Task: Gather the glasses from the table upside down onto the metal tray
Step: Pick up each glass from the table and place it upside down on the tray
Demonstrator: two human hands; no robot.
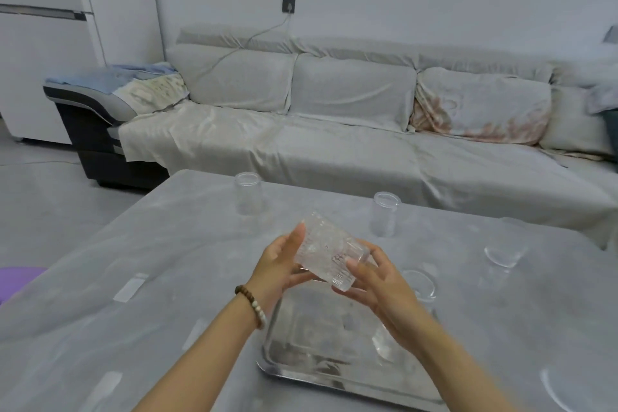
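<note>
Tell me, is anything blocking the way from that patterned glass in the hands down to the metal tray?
Nothing visible blocks it. The ribbed glass, held tilted by the left hand and right hand, is right above the metal tray. One glass already sits at the tray's right side, partly hidden by the right forearm; the rest looks bare.

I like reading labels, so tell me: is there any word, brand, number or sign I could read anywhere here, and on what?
None can be read.
The ribbed glass held by the left hand and right hand: no print.
The metal tray: no marking visible.
The wall socket: too small and blurred to tell.
</note>
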